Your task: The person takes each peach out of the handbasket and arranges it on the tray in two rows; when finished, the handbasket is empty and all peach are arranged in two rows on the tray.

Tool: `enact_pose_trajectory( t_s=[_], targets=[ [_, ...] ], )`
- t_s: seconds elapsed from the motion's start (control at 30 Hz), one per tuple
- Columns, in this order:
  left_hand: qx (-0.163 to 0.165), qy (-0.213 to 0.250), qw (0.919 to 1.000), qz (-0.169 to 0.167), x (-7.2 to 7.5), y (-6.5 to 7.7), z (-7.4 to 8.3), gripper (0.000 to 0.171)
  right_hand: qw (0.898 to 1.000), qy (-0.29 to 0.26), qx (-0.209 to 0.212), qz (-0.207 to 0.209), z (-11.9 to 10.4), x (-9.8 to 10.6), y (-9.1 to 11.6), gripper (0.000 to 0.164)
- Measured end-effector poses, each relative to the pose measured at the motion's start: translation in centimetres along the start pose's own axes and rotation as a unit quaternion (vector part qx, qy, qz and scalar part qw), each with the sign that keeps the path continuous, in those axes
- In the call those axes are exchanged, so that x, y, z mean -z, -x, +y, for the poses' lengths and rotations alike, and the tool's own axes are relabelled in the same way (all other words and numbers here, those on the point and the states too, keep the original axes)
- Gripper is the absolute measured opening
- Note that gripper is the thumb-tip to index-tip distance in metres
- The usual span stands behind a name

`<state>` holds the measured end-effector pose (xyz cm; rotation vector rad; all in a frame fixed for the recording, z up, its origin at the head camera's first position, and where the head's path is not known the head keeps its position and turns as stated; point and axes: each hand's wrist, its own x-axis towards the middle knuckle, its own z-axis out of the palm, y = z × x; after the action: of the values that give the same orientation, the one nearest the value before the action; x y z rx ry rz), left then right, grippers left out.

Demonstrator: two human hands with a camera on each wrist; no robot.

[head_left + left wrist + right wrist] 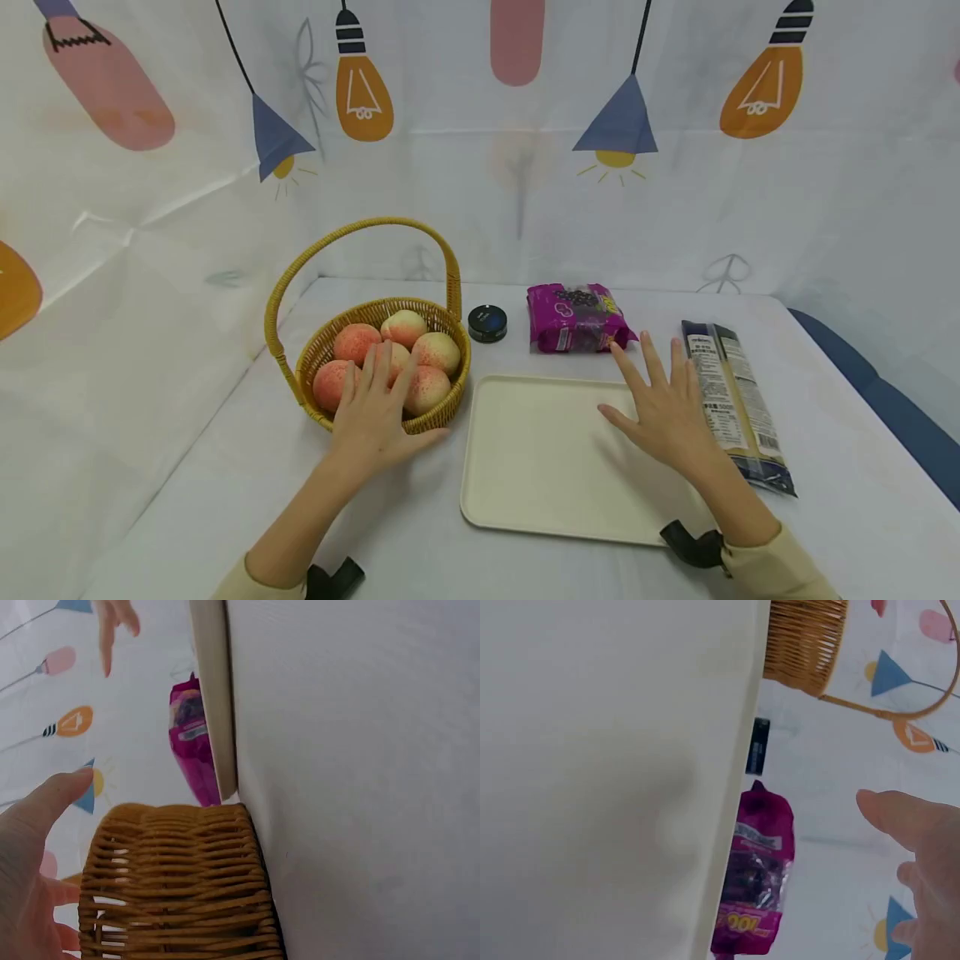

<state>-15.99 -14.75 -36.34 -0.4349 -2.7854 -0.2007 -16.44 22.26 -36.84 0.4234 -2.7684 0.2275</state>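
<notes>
My left hand [373, 425] is spread with straight fingers over the near side of a wicker basket [459, 367] and overlaps its peaches [357, 342] in the head view. In the left wrist view the thumb and fingers stand beside the woven basket wall [180, 877], holding nothing. Fingers fanned out, my right hand [667, 408] hovers over the right part of a cream tray [540, 458] and casts a shadow on it. Several pinkish peaches fill the basket, partly hidden by the left hand.
Behind the tray lies a purple snack bag [573, 318], with a round black tin [487, 323] left of it. A long dark-and-clear food packet [738, 400] lies right of the tray. The basket's tall arched handle [375, 222] rises toward the printed curtain [465, 192]. A blue chair [862, 367] shows at right.
</notes>
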Motion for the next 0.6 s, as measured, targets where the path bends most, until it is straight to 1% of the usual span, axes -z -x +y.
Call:
enact_pose_trajectory(
  t_s=[0.1, 0.2, 0.33, 0.47, 0.6],
  targets=[
    [0.017, 0.013, 0.9998, -0.005, -0.1, 0.6, -0.6, 0.107, 1.0, -0.007, 0.001, -0.007, 0.0, -0.2, 0.1, 0.083],
    [0.024, 0.029, 0.9993, -0.003, -0.3, 1.1, -1.3, 0.104, 1.0, -0.017, 0.001, -0.012, 0.0, -0.3, 0.0, 0.082],
    [0.043, 0.045, 0.9979, -0.019, -0.5, 1.9, -2.4, 0.106, 0.999, -0.031, 0.0, -0.023, 0.0, -0.4, -0.1, 0.081],
    [0.066, 0.044, 0.9965, -0.028, -0.6, 2.4, -3.5, 0.108, 0.999, -0.044, 0.006, -0.031, -0.2, -0.4, -0.3, 0.08],
    [0.074, 0.036, 0.9962, -0.028, -0.8, 2.7, -4.1, 0.11, 0.998, -0.05, 0.022, -0.028, -0.7, -0.5, -0.6, 0.079]
  ],
)
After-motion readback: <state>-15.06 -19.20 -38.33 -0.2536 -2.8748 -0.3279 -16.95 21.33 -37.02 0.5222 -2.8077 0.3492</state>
